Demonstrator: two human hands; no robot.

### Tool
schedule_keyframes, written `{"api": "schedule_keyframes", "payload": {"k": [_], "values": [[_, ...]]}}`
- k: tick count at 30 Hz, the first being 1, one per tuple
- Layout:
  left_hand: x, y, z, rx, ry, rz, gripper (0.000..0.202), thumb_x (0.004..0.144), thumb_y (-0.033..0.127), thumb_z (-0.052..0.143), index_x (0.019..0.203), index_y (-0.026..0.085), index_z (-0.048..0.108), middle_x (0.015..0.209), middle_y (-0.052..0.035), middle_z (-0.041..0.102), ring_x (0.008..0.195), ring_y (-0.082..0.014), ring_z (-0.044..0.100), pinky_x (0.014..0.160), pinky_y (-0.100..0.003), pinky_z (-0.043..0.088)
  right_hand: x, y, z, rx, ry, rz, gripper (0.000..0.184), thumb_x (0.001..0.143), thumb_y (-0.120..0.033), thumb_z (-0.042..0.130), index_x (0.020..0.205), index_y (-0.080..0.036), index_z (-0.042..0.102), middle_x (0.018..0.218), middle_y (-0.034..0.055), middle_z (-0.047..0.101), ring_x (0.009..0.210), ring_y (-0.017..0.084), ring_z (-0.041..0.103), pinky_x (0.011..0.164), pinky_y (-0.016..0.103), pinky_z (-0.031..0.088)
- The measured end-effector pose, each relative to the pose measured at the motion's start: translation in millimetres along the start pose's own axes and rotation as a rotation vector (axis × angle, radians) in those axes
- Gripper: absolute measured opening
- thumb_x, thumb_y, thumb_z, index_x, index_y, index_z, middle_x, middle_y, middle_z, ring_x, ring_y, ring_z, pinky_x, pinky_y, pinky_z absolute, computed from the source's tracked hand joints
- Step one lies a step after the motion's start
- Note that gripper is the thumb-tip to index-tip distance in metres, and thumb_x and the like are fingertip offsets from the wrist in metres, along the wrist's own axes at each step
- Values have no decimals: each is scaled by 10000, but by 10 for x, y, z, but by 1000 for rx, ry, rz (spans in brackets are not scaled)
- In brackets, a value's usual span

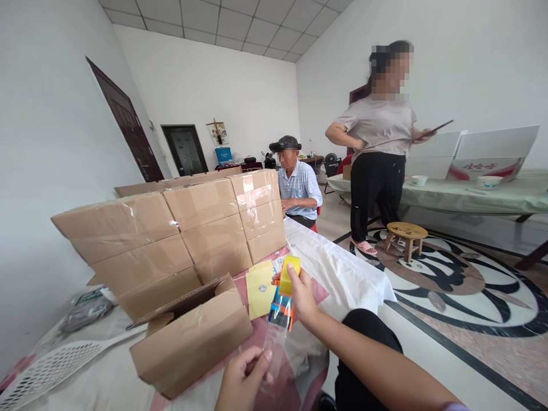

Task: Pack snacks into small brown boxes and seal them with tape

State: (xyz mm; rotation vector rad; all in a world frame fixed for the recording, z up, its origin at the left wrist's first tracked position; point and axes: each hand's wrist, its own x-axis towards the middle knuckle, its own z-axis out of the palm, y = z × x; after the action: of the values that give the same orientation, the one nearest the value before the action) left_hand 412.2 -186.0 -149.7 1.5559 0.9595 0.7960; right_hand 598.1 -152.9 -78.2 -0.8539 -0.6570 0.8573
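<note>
My right hand [303, 297] was clamped around the tape dispenser [281, 308], my left hand [246, 374] pinched its clear strip [277, 345], and the lone carton [199, 339] lay left, nearer that left hand, its long axis slanting away rightward.

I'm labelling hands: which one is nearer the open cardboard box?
Left. The left hand, pinching clear tape, is just beside the open box; the right hand, holding the tape dispenser, is farther away.

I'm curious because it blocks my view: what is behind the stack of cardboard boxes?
A strip of more cardboard shows over its top, and a seated person shows partly past its right end. The stack covers whatever else is back there.
</note>
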Motion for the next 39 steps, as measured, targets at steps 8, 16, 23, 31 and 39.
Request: {"api": "schedule_keyframes", "payload": {"k": [8,16,23,31,39], "values": [[3,19,-38,16,-11,8,609,765,763,606,613,174,590,552,-45,641,552,-186,581,559,-257,441,8,74,10,148,92,170,505,716,-659,746,760,-168,632,753,81,706,664,225,685,595,335,561],[16,-9,40,177,47,121,546,866,651,535,584,188,592,574,-38,631,597,-192,594,618,-258,409,-33,129,26,275,18,379,432,822,-567,656,769,-138,660,676,74,677,575,197,643,572,318,537],[-226,438,-1027,704,726,-40,316,786,551,605,948,328,760,788,-2,754,567,-194,614,514,-254,397,156,-3,-284,224,-409,567,470,805,-603,684,919,-147,677,738,71,707,713,239,693,720,352,551],[-415,664,-1067,342,818,79,391,804,597,636,770,222,737,838,-19,771,699,-202,664,673,-285,500,661,205,-483,-400,-219,153,437,834,-590,695,861,-157,644,767,97,737,637,191,676,558,261,531],[-380,547,-1174,139,715,150,376,830,563,671,796,194,732,723,-18,719,749,-189,655,748,-267,511,984,396,-492,-554,-41,197,343,954,-484,543,959,-146,601,916,156,752,710,220,710,573,293,562]]}}
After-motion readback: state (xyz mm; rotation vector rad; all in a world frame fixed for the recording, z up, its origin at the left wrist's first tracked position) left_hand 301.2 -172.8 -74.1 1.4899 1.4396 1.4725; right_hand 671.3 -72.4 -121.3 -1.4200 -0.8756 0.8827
